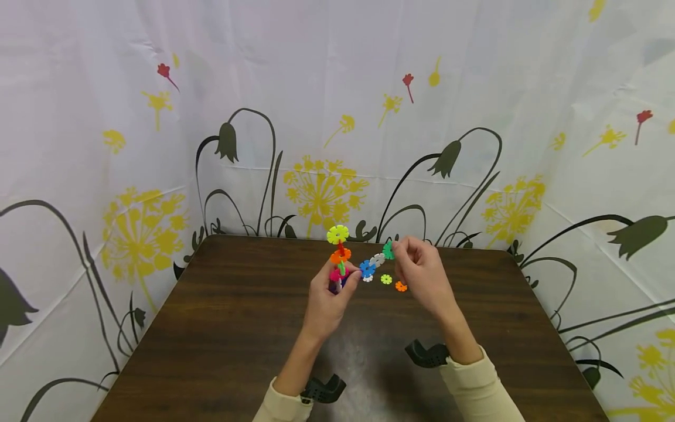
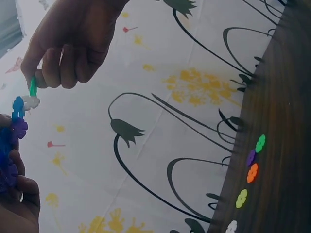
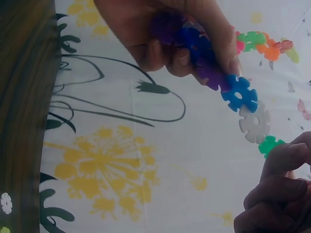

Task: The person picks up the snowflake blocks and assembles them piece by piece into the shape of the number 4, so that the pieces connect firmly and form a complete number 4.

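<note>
Flower chain: a string of linked plastic flowers (image 1: 367, 269) is hanging in the air at the centre of the head view, its other branch rising to a yellow flower (image 1: 338, 234) on top.
Left hand: the left hand (image 1: 326, 302), left of centre, is gripping the string, its fingers curling around purple (image 3: 213, 77) and dark-blue flowers (image 3: 195, 44).
Right hand: the right hand (image 1: 426, 274), right of centre, is pinching a green flower (image 1: 388, 250) that is touching a white flower (image 3: 254, 124).
Desk: loose flowers (image 2: 252, 173) in green, purple, orange, yellow and white are lying along the far edge of the brown desk (image 1: 237, 328), lower right of the left wrist view.
Backdrop: a plant-patterned curtain (image 1: 295, 76) is filling the upper frame.
</note>
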`<state>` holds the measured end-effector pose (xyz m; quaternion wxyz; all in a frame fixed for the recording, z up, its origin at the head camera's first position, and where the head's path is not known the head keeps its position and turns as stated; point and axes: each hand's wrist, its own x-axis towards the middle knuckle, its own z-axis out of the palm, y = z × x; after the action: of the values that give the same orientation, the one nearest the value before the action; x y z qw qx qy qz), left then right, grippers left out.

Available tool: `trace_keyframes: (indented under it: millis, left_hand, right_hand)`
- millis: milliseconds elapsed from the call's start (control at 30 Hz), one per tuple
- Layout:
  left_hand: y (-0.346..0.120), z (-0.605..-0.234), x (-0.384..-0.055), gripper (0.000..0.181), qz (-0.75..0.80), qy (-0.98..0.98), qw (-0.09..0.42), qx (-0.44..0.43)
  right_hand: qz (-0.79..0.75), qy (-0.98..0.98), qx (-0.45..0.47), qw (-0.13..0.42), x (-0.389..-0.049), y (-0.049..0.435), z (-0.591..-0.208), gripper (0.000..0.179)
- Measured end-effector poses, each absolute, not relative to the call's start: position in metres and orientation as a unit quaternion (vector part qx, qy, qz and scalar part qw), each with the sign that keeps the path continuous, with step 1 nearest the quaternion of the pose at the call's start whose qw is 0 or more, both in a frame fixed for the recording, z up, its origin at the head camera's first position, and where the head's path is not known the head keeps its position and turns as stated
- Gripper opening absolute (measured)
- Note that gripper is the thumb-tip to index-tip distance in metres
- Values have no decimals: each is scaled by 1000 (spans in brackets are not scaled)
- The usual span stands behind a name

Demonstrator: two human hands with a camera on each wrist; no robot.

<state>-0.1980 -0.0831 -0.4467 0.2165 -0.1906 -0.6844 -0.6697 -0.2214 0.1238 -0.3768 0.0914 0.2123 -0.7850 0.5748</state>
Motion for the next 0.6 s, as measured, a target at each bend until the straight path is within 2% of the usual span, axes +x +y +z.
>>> trace_keyframes:
  millis: [600]
  left_hand:
    - [-78,-445,-198,15,-663,-695,213,-178]
  right_hand:
    - [596,-767,231,49,-223,126,-381,40]
